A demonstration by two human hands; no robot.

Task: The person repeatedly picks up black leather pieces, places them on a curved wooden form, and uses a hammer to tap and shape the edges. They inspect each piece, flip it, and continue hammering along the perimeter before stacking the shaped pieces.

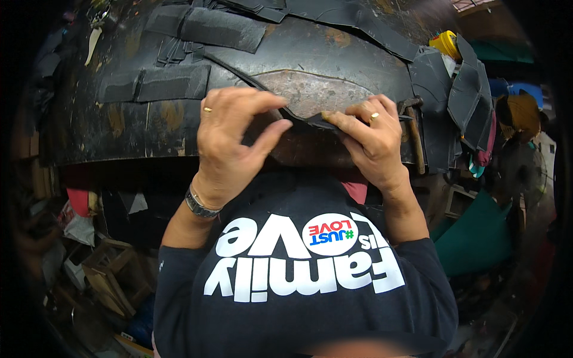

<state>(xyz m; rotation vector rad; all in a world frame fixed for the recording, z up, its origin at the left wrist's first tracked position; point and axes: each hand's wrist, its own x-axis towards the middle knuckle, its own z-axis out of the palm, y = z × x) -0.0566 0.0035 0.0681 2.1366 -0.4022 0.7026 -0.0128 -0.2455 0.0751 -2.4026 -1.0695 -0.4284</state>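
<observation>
A thin black strip (239, 73) of flat sheet material, perhaps leather or rubber, runs slantwise from the far side of the worktable toward my hands. My right hand (375, 136) pinches its near end between thumb and fingers. To the left, my left hand (230, 128) is open, its thumb and forefinger spread on either side of the strip without visibly pressing it. Beneath the strip lies a worn greyish-brown slab (319, 89) with a rounded far edge. How the strip's end is folded under my right fingers is hidden.
Black cut pieces (224, 28) lie at the far left, with more paired pieces (173, 83) nearer. A hammer (416, 134) rests right of my right hand. Black sheets (433, 98) and a yellow tub (445, 45) stand at the right. A wooden stool (116, 277) is lower left.
</observation>
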